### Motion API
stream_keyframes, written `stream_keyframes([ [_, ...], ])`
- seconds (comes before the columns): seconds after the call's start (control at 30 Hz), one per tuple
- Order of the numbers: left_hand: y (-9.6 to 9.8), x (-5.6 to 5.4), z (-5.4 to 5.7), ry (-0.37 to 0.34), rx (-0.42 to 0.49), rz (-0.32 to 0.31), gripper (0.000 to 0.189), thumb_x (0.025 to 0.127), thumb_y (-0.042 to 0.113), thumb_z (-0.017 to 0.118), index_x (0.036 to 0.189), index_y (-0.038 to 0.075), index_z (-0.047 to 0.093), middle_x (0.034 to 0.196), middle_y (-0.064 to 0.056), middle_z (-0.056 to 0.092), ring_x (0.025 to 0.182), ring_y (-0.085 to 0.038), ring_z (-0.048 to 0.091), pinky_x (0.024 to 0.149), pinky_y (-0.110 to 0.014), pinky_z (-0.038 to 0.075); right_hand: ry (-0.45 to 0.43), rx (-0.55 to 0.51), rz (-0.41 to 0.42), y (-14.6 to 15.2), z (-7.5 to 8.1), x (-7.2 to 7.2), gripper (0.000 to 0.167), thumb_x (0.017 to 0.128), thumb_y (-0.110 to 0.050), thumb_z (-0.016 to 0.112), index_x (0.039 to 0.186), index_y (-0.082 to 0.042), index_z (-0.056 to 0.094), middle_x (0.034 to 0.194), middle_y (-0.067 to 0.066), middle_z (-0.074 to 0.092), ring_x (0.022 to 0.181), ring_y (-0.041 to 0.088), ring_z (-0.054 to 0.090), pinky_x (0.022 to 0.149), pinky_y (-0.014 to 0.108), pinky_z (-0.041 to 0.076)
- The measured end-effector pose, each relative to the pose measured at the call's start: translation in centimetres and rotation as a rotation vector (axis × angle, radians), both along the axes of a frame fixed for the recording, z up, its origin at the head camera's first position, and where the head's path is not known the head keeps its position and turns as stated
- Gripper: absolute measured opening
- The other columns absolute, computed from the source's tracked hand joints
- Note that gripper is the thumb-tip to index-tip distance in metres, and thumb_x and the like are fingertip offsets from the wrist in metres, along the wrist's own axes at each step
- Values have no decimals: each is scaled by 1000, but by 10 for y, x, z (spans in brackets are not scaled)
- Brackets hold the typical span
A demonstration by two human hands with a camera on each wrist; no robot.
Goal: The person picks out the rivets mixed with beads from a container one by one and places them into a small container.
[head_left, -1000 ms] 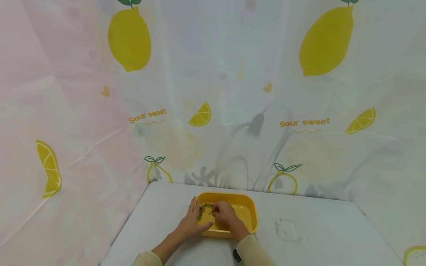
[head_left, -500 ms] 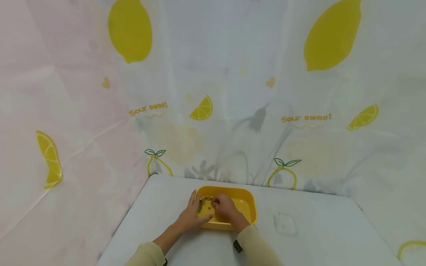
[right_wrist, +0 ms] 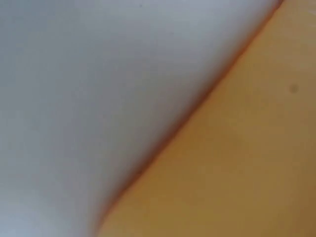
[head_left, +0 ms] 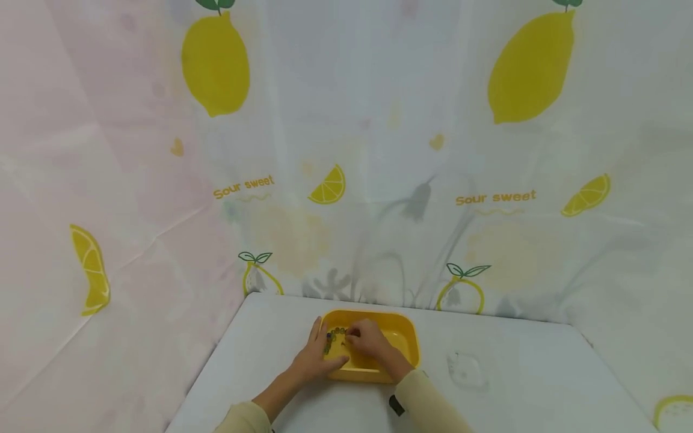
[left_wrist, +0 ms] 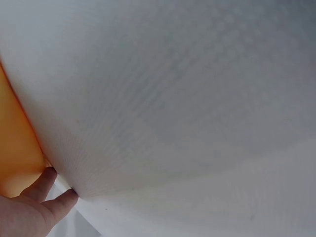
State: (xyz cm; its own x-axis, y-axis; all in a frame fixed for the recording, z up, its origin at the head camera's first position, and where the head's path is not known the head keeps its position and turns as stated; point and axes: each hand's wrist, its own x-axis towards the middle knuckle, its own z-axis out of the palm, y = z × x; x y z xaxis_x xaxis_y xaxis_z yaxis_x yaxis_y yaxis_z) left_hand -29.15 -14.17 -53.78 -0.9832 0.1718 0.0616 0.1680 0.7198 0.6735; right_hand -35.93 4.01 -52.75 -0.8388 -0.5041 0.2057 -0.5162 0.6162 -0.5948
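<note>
In the head view, a yellow plastic tray (head_left: 408,328) stands on the white table. Small round coloured marbles (head_left: 328,340) form a curved row in its left part. My left hand (head_left: 314,358) rests at the tray's left side, fingers straight along the wall and thumb stretched over the front. In the left wrist view two fingertips (left_wrist: 64,203) show beside the tray's outer wall. My right hand (head_left: 370,340) reaches inside, fingers curled and pinching at the row's right end; the marble there is mostly hidden by the fingertips. A tiny dark thing (head_left: 343,344) lies just below the row.
Right of the tray, a clear flat plastic piece (head_left: 467,369) lies on the white table (head_left: 520,373). A lemon-print curtain (head_left: 379,180) hangs behind and along both sides. The right wrist view holds only the tray's yellow wall (right_wrist: 237,158) and a blurred white surface.
The head view tips up, then back down. Both hands keep nearly the same places at the tray, with the right fingertips staying at the end of the marble row.
</note>
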Motion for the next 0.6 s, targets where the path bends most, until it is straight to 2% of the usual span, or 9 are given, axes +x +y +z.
stream_keyframes([
  [0.17,2,-2,2,14,-1,2,103,85,53,69,154,-7,20,165,-22,5,130,-41,50,94,-55,50,-72,-62,25,15,21,1,10,92,-8,68,95,0,74,91,10,73,80,18,67,67,28,55],
  [0.23,3,-2,3,12,10,0,104,85,53,69,154,-7,20,165,-22,5,132,-42,48,96,-56,48,-74,-78,37,23,30,3,11,91,-4,68,97,3,73,92,13,72,80,22,67,66,30,55],
  [0.4,4,-1,4,-18,18,2,106,84,52,70,155,-5,17,165,-22,4,135,-44,45,100,-58,45,-57,-37,44,44,44,7,12,91,0,66,101,5,71,95,14,72,83,25,69,67,31,57],
  [0.6,2,1,0,-14,25,26,105,83,50,72,156,-2,17,165,-20,5,134,-45,45,99,-59,45,-31,2,-23,63,53,5,11,89,-2,69,98,2,73,90,9,74,79,20,70,67,30,57],
])
